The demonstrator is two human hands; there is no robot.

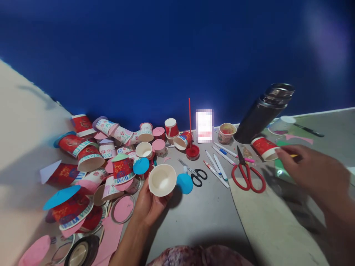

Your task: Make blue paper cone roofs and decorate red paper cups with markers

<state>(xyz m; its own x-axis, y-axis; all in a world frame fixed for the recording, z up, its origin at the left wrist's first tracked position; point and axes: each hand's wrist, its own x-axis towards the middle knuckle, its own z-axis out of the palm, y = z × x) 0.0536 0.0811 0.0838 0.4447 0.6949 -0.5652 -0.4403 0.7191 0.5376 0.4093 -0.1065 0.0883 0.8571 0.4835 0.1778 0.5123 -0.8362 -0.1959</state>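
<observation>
White paper is showing inside the cup (162,180) that the left hand (149,207) is holding, its fingers closing around the base from below, so this grip is shut around the cup, with the mouth tilting toward the camera. The cup is sitting low over the grey floor (199,218), just right of a heap of decorated cups (91,159) lying on their sides, many red, some capped with pink or blue paper discs. A blue disc (184,183) is lying just beside the held cup on its right, and small black-handled scissors (195,173) are resting next to that.

The right hand (313,173) is reaching out over the right side, blurred, with a thin yellow stick-like item (294,155) showing at its fingers; whether this grip is closing on it I cannot tell. Its fingertips are hovering near a red cup (264,148) lying on its side. Red-handled scissors (248,175) are lying open-bladed near it, with several pens (219,162) between the two pairs of scissors. A dark flask (263,112) is standing behind the red cup, in front of the blue wall (177,51). A strip of beige card (271,225) is lying beneath the right forearm.
</observation>
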